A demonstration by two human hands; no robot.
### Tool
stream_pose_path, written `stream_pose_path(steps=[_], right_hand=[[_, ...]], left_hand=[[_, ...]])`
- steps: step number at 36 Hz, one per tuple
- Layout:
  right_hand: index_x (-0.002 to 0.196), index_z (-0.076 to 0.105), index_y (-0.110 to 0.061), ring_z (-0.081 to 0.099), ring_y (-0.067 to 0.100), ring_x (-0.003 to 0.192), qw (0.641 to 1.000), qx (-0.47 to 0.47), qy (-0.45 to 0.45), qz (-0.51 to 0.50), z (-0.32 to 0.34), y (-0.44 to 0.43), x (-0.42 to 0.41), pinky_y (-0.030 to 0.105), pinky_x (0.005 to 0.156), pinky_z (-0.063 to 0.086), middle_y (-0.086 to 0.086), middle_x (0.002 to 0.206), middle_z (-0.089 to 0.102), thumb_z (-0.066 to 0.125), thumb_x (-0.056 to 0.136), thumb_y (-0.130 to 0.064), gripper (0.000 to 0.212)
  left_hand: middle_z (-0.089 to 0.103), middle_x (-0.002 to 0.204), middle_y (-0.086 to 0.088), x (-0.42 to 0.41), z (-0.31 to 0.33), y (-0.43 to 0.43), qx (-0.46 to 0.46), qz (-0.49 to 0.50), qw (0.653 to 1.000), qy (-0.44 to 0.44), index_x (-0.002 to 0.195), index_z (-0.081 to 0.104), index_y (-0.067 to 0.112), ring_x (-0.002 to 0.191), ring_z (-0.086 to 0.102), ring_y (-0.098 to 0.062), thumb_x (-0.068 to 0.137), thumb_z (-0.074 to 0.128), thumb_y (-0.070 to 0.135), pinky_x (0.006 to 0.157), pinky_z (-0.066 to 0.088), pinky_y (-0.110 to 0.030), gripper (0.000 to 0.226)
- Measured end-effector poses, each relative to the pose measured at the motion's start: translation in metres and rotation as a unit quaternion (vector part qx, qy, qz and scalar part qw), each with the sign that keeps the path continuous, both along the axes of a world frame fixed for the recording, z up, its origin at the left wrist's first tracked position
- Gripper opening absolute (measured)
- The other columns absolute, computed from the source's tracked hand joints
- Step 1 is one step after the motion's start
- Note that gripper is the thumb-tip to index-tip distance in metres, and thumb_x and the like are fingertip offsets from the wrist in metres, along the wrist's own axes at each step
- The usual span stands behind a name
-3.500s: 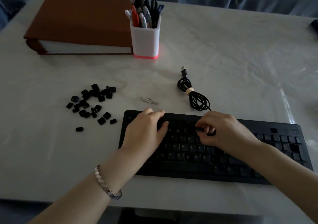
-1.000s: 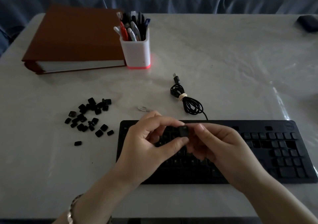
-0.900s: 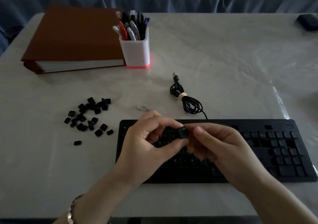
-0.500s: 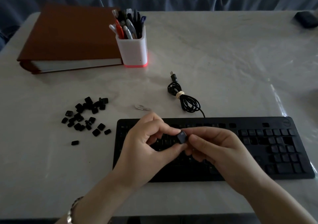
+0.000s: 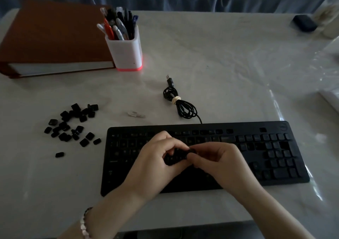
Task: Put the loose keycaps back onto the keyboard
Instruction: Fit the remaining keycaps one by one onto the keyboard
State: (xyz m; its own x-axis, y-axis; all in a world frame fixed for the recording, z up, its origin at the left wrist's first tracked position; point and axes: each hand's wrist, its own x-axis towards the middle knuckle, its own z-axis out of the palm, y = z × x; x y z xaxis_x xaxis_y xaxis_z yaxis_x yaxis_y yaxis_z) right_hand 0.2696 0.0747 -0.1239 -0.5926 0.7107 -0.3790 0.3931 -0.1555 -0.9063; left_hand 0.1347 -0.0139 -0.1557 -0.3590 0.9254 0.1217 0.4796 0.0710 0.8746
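**Head view: one keycap pinched between both hands above the keyboard**

Head view. The black keyboard [image 5: 117,174] lies flat on the near part of the white desk [image 5: 220,64], with its long side running left to right. Some slots in its right-hand key block look darker, as if uncapped, but the light is too dim to be sure.

Both hands are raised over the middle of the keyboard, fingertips meeting.
- The left hand [image 5: 156,158] has its fingers curled, with index finger and thumb closed towards the right hand.
- The right hand [image 5: 220,161] has its fingers bent in, the tips closed on the same spot.
- The held keycap [image 5: 191,149] is a small dark piece pinched where the two sets of fingertips meet. It is hard to separate from the dark keys behind it, and I cannot tell which way it faces.
- There is a bracelet [image 5: 84,224] on the left wrist.

The loose keycaps [image 5: 64,136] are scattered in a cluster on the desk, left of the keyboard and apart from it. A stray keycap [image 5: 59,154] lies alone on the near side of the cluster.

The keyboard cable [image 5: 183,108] is bundled and tied just beyond the keyboard's far edge. A small pale item [image 5: 135,114] lies left of the cable; I cannot tell what it is. A white pen holder [image 5: 124,53] stands far left, against a brown binder [image 5: 55,36].
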Motion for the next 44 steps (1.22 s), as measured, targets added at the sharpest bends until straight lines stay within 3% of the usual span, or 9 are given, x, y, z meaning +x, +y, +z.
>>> stream_pose_path(steps=[7, 10, 14, 17, 19, 22, 28, 34, 44], right_hand=[[0.086, 0.065, -0.03, 0.063, 0.001, 0.07, 0.994, 0.097, -0.06, -0.007, -0.021, 0.006, 0.003, 0.01, 0.064, 0.05, -0.004, 0.076, 0.068, 0.076, 0.075, -0.012, 0.023], [0.086, 0.063, -0.036, 0.062, 0.0, 0.072, 0.989, 0.142, -0.045, 0.019, -0.021, 0.004, -0.01, 0.01, 0.067, 0.049, -0.007, 0.078, 0.067, 0.074, 0.077, -0.013, 0.027], [0.09, 0.064, -0.035, 0.06, 0.001, 0.078, 0.982, 0.179, -0.01, 0.065, -0.02, -0.002, -0.036, 0.009, 0.07, 0.047, -0.01, 0.083, 0.064, 0.073, 0.078, -0.014, 0.025], [0.096, 0.07, -0.026, 0.058, -0.001, 0.08, 0.973, 0.213, -0.008, 0.093, -0.023, -0.008, -0.054, 0.008, 0.071, 0.045, -0.014, 0.085, 0.061, 0.073, 0.078, -0.015, 0.021], [0.1, 0.071, -0.02, 0.057, -0.001, 0.082, 0.963, 0.245, -0.017, 0.107, -0.028, -0.012, -0.064, 0.006, 0.072, 0.044, -0.016, 0.087, 0.059, 0.073, 0.078, -0.015, 0.022], [0.106, 0.069, -0.018, 0.055, -0.002, 0.074, 0.949, 0.285, -0.044, 0.13, -0.034, -0.017, -0.073, 0.004, 0.073, 0.042, -0.016, 0.089, 0.056, 0.072, 0.08, -0.017, 0.026], [0.101, 0.071, -0.016, 0.051, -0.001, 0.076, 0.925, 0.335, -0.077, 0.162, -0.042, -0.026, -0.078, 0.009, 0.072, 0.042, -0.017, 0.09, 0.051, 0.073, 0.079, -0.019, 0.022], [0.096, 0.073, -0.019, 0.048, -0.006, 0.075, 0.926, 0.331, -0.087, 0.16, -0.047, -0.025, -0.082, 0.005, 0.068, 0.036, -0.025, 0.084, 0.045, 0.076, 0.076, -0.021, 0.021], [0.092, 0.075, -0.019, 0.052, 0.003, 0.077, 0.925, 0.332, -0.089, 0.162, -0.048, -0.023, -0.084, 0.021, 0.072, 0.046, -0.02, 0.082, 0.048, 0.078, 0.073, -0.021, 0.019]], left_hand=[[0.057, 0.08, -0.001, -0.031, -0.013, -0.012, -0.01, 0.209, 0.974, 0.083, 0.092, 0.064, 0.027, 0.075, 0.051, -0.01, 0.083, 0.067, 0.007, 0.068, 0.045, -0.02, 0.022], [0.05, 0.078, 0.001, -0.056, -0.015, -0.025, -0.056, 0.276, 0.954, 0.103, 0.102, 0.065, 0.015, 0.072, 0.048, -0.009, 0.087, 0.062, 0.008, 0.067, 0.037, -0.011, 0.017], [0.045, 0.082, 0.003, -0.08, -0.025, -0.041, -0.131, 0.317, 0.938, 0.053, 0.122, 0.059, 0.008, 0.077, 0.044, -0.012, 0.09, 0.059, 0.019, 0.069, 0.034, -0.021, 0.033], [0.044, 0.079, 0.005, -0.085, -0.029, -0.045, -0.172, 0.319, 0.932, -0.009, 0.122, 0.057, 0.007, 0.073, 0.044, -0.011, 0.091, 0.058, 0.026, 0.069, 0.033, -0.025, 0.037], [0.043, 0.069, 0.004, -0.083, -0.03, -0.046, -0.173, 0.302, 0.937, -0.024, 0.092, 0.061, 0.013, 0.06, 0.041, -0.007, 0.091, 0.059, 0.025, 0.057, 0.034, -0.016, 0.012], [0.035, 0.055, 0.004, -0.081, -0.034, -0.049, -0.16, 0.265, 0.951, -0.016, 0.058, 0.041, 0.015, 0.048, 0.037, -0.008, 0.091, 0.06, 0.024, 0.046, 0.03, -0.016, 0.039], [0.041, 0.072, 0.008, -0.081, -0.039, -0.051, -0.172, 0.281, 0.944, -0.012, 0.08, 0.049, 0.017, 0.065, 0.041, -0.004, 0.09, 0.059, 0.031, 0.056, 0.03, -0.015, 0.02], [0.043, 0.072, 0.007, -0.077, -0.037, -0.052, -0.183, 0.281, 0.942, 0.013, 0.071, 0.042, 0.021, 0.062, 0.042, -0.006, 0.092, 0.053, 0.037, 0.05, 0.029, -0.015, 0.028], [0.045, 0.071, 0.006, -0.076, -0.036, -0.052, -0.201, 0.274, 0.94, 0.026, 0.069, 0.04, 0.024, 0.06, 0.043, -0.006, 0.093, 0.05, 0.039, 0.051, 0.027, -0.019, 0.03]])
